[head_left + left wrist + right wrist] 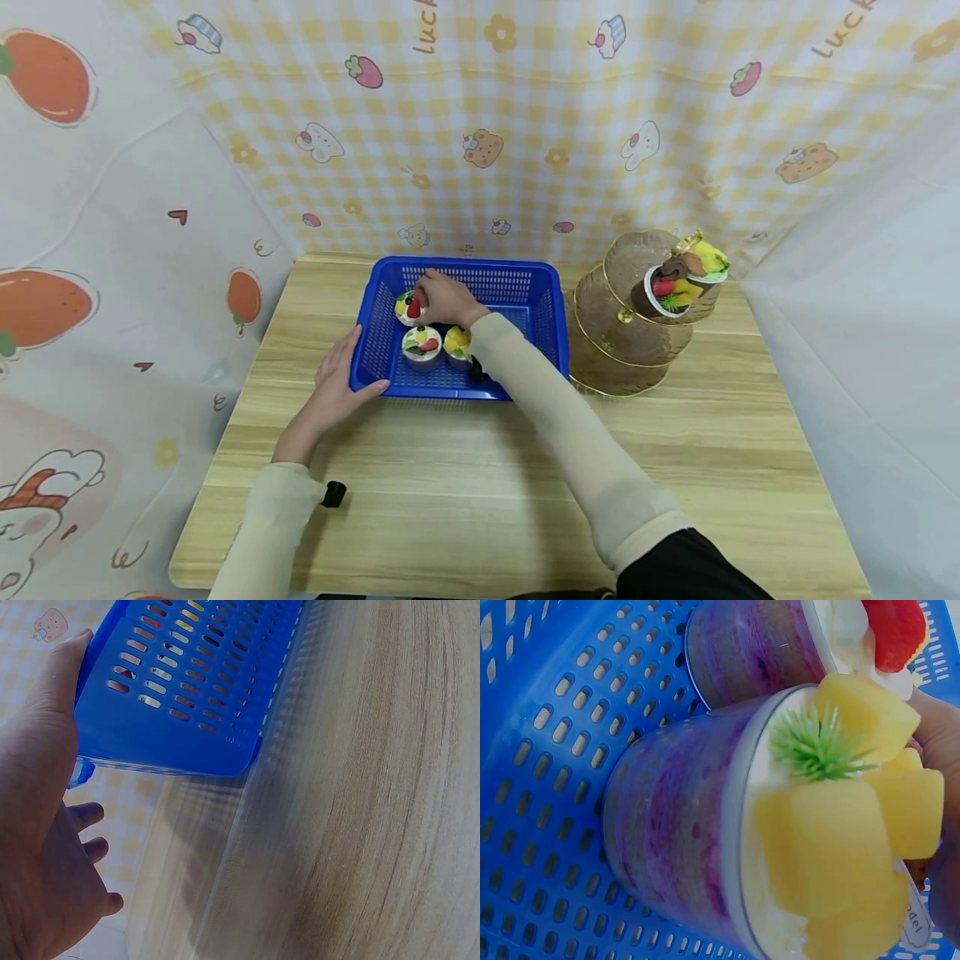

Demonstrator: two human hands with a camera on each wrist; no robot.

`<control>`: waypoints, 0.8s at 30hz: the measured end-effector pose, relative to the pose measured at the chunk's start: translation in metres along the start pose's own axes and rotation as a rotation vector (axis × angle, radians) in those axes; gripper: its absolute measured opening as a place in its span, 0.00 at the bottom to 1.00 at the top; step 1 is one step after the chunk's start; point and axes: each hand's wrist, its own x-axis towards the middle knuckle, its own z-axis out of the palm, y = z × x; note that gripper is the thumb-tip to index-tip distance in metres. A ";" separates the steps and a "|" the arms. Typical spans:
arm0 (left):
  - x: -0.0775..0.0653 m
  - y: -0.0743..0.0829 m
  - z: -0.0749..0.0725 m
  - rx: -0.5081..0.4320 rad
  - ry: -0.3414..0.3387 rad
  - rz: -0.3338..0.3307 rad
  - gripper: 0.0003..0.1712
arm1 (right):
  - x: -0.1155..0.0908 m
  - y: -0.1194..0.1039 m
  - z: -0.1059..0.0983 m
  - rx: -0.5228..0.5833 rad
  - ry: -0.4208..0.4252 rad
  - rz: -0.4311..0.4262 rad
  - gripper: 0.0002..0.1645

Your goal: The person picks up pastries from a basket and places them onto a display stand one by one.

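- We see the right hand (447,300) reaching into the blue basket (450,392), its fingers curled against the strawberry-topped cup (410,308), which they grip.
- That cup sits at the basket's left end, behind two others.
- We find the left hand (333,383) released, fingers spread, resting on the basket's near left corner, thumb along the front rim.
- Just in front of the gripped cup is the red-and-yellow-topped cup (422,343); beside it, near the right wrist, we see the yellow-cube cup (682,825) with a green sprig.
- To the basket's right stands a gold-rimmed tiered stand (630,254), its top tier bearing the brown cup (666,292) and the yellow-topped dessert (708,262).
- We see basket and stand on the wooden counter (420,500).
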 end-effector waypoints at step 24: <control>0.000 -0.001 0.001 -0.010 -0.005 -0.013 0.63 | -0.002 0.006 0.002 0.331 -0.015 0.056 0.34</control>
